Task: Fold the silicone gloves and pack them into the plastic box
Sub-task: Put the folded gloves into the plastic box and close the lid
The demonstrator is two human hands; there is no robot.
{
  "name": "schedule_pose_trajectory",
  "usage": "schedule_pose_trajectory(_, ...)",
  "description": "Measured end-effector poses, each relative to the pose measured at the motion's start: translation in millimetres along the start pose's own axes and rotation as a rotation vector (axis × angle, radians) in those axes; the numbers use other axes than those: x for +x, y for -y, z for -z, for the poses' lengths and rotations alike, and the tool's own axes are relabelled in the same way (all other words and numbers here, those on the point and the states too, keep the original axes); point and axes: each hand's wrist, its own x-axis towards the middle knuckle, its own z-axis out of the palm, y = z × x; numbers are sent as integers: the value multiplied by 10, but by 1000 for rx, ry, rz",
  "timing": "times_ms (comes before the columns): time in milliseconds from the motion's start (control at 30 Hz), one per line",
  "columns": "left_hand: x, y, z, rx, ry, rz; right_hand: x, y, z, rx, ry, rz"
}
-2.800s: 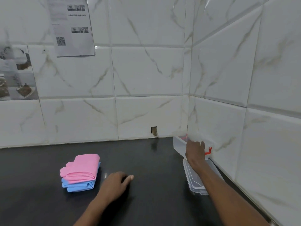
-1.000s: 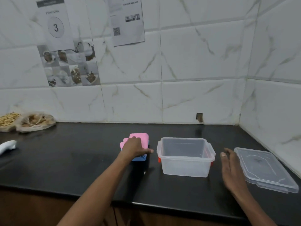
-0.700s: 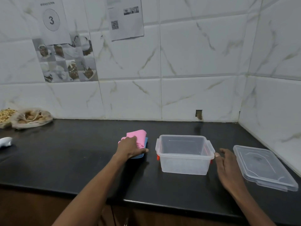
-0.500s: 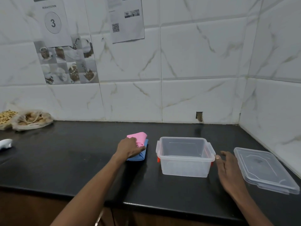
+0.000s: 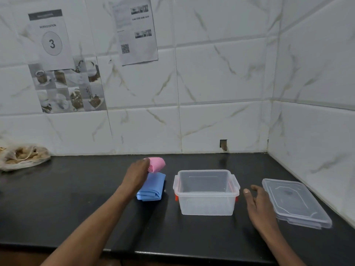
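A folded pink silicone glove [image 5: 157,164] is lifted off the pile, gripped by my left hand [image 5: 136,174]. Under it a folded blue glove [image 5: 152,188] lies flat on the black counter [image 5: 76,198]. Just to the right stands the clear plastic box [image 5: 206,192], open and empty, with orange clips at its sides. My right hand [image 5: 257,202] hovers beside the box's right wall with fingers spread, holding nothing. The box's clear lid [image 5: 294,202] lies flat to the right of that hand.
A clear bag of snacks [image 5: 23,156] sits at the far left against the tiled wall. Walls meet in a corner at the back right. The counter's front edge runs below my forearms.
My left hand has closed on the pink glove and raised it off the blue one, bunching it. The right hand stays beside the box. Earlier the box was moved from the corner to mid-counter.
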Motion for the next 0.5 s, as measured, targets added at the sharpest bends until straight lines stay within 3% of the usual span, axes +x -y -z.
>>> schedule_pose_trajectory(167, 202, -95, 677, -416, -163, 165, -45, 42, 92, 196, -189, 80)
schedule_pose_trajectory(233, 256, -145, 877, -676, -132, 213, -69, 115, 166, 248, -320, 168)
schedule_pose_trajectory(300, 279, -247, 1007, -978, 1, 257, -56, 320, 251, 334, -340, 295)
schedule_pose_trajectory(400, 258, -492, 1030, -1306, 293, 280, 33, 840, 332, 466, -91, 341)
schedule_pose_trajectory(500, 174, -815, 889, -1554, 606, 300, 199, 1290, 308, 469, 312, 124)
